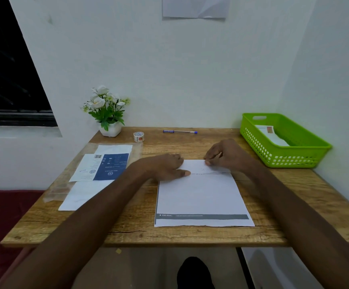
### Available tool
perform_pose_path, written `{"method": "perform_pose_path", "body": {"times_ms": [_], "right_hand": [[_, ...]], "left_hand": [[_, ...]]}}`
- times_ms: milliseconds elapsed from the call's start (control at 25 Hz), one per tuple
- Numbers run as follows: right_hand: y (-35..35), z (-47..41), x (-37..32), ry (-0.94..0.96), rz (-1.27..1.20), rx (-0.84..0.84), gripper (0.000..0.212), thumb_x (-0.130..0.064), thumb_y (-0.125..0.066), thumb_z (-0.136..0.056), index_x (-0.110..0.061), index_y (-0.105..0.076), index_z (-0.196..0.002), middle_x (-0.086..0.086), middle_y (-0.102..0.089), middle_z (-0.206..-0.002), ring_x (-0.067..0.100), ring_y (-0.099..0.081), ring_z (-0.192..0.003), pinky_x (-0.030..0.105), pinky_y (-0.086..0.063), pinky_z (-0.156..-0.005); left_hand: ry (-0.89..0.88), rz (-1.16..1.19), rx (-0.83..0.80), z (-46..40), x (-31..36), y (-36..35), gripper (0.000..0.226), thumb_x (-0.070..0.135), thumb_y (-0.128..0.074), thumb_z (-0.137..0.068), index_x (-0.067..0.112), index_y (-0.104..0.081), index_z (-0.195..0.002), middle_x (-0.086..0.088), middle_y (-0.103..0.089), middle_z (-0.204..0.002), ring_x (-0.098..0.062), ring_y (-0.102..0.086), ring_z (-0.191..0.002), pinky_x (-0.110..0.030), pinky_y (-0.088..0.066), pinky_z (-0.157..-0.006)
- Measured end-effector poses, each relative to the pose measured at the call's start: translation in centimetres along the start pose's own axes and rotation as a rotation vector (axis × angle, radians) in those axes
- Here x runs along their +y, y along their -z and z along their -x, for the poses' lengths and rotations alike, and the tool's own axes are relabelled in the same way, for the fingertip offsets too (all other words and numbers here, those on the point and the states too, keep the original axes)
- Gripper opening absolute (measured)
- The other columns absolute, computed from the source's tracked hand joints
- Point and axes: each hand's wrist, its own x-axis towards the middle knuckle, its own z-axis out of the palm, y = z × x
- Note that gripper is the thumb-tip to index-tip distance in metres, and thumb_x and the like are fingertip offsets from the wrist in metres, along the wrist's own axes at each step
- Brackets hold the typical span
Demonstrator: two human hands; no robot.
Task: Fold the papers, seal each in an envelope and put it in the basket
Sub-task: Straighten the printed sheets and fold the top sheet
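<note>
A white sheet of paper [200, 195] lies on the wooden table [127, 226], its far strip folded toward me with a crease near the top. My left hand [165, 166] rests flat on the sheet's far left corner, thumb on the fold line. My right hand [223, 155] has its fingers curled and pinches the folded strip's far edge. A green plastic basket [294, 157] stands at the right with a sealed white envelope [273, 136] inside. A stack of papers and envelopes [98, 174] lies at the left, a blue-printed one on top.
A tape roll [138, 136] and a blue pen [180, 131] lie near the table's far edge. A small white pot of white flowers [109, 115] stands at the far left corner. Walls close the back and right.
</note>
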Motion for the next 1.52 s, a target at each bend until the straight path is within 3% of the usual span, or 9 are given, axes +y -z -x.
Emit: {"method": "perform_pose_path", "body": {"times_ms": [120, 240, 400, 480, 720, 960, 1240, 1360, 1520], "right_hand": [[0.9, 0.1, 1.0, -0.031, 0.031, -0.011, 0.007, -0.012, -0.087, -0.075, -0.012, -0.084, -0.081, -0.003, -0.080, -0.088, 0.004, -0.071, -0.078, 0.031, -0.057, -0.075], [1.5, 0.1, 1.6, -0.068, 0.049, -0.035, 0.013, -0.021, -0.090, -0.072, -0.012, -0.082, -0.073, 0.000, -0.079, -0.082, 0.019, -0.074, -0.080, 0.041, -0.058, -0.074], [1.9, 0.2, 1.7, -0.076, 0.021, -0.109, 0.036, -0.040, -0.098, -0.058, -0.023, -0.081, -0.085, -0.012, -0.076, -0.082, 0.005, -0.068, -0.078, 0.017, -0.053, -0.066], [2.0, 0.2, 1.7, -0.102, -0.012, -0.152, 0.049, -0.039, -0.099, -0.057, -0.021, -0.079, -0.098, -0.012, -0.074, -0.090, 0.004, -0.067, -0.082, 0.012, -0.052, -0.068], [2.1, 0.4, 1.4, -0.248, -0.154, -0.252, 0.060, -0.027, -0.099, -0.060, -0.017, -0.072, -0.112, 0.002, -0.068, -0.103, 0.010, -0.061, -0.090, 0.033, -0.053, -0.088], [2.1, 0.6, 1.0, -0.300, -0.175, -0.307, 0.053, -0.024, -0.099, -0.058, -0.011, -0.072, -0.101, -0.003, -0.064, -0.094, 0.009, -0.057, -0.083, 0.014, -0.045, -0.065], [1.7, 0.7, 1.0, -0.274, -0.229, -0.256, 0.064, -0.021, -0.102, -0.051, -0.014, -0.063, -0.101, 0.005, -0.067, -0.098, 0.017, -0.060, -0.088, 0.035, -0.046, -0.076], [1.3, 0.5, 1.1, -0.261, -0.290, -0.199, 0.068, -0.020, -0.101, -0.052, -0.025, -0.065, -0.109, 0.009, -0.069, -0.100, 0.018, -0.062, -0.088, 0.035, -0.046, -0.076], [0.9, 0.4, 0.7, -0.174, -0.256, -0.098, 0.054, -0.018, -0.100, -0.055, -0.025, -0.073, -0.102, 0.002, -0.072, -0.099, 0.016, -0.065, -0.086, 0.027, -0.051, -0.069]], "left_hand": [[0.093, 0.052, -0.058, 0.5, -1.1, 0.3, 0.080, 0.062, -0.032, -0.103, 0.006, -0.023, -0.159, -0.012, -0.017, -0.169, -0.027, -0.023, -0.153, -0.043, -0.025, -0.124], [0.111, 0.091, 0.022, 0.3, -1.8, 0.4, 0.070, 0.064, -0.047, -0.098, 0.005, -0.054, -0.137, -0.011, -0.055, -0.140, -0.025, -0.051, -0.123, -0.038, -0.044, -0.101], [0.106, 0.244, 0.280, 0.1, -2.9, 0.4, 0.050, 0.063, -0.075, -0.079, 0.016, -0.066, -0.093, 0.010, -0.058, -0.088, -0.017, -0.054, -0.092, -0.033, -0.042, -0.069], [0.116, 0.312, 0.324, 0.2, -3.4, 0.6, 0.054, 0.059, -0.084, -0.070, 0.013, -0.073, -0.096, 0.007, -0.065, -0.094, -0.016, -0.058, -0.092, -0.038, -0.051, -0.074], [0.160, 0.509, 0.327, 0.3, -4.3, 0.4, 0.065, 0.051, -0.094, -0.058, 0.019, -0.069, -0.109, 0.006, -0.066, -0.104, -0.012, -0.062, -0.098, -0.035, -0.058, -0.088], [0.142, 0.555, 0.331, 0.3, -4.3, 0.4, 0.053, 0.047, -0.096, -0.057, 0.018, -0.076, -0.097, 0.006, -0.071, -0.096, -0.007, -0.063, -0.090, -0.023, -0.051, -0.073], [0.087, 0.594, 0.325, 0.3, -4.4, 0.5, 0.066, 0.042, -0.097, -0.059, 0.018, -0.071, -0.115, 0.008, -0.070, -0.112, -0.006, -0.063, -0.102, -0.024, -0.054, -0.085], [0.055, 0.635, 0.368, 0.4, -4.5, 0.5, 0.057, 0.036, -0.098, -0.059, 0.015, -0.074, -0.106, 0.003, -0.073, -0.106, -0.011, -0.066, -0.099, -0.028, -0.057, -0.087], [0.082, 0.714, 0.474, 0.5, -4.7, 0.4, 0.055, 0.024, -0.099, -0.059, 0.013, -0.065, -0.100, 0.000, -0.069, -0.094, -0.014, -0.064, -0.085, -0.031, -0.055, -0.076]]}}
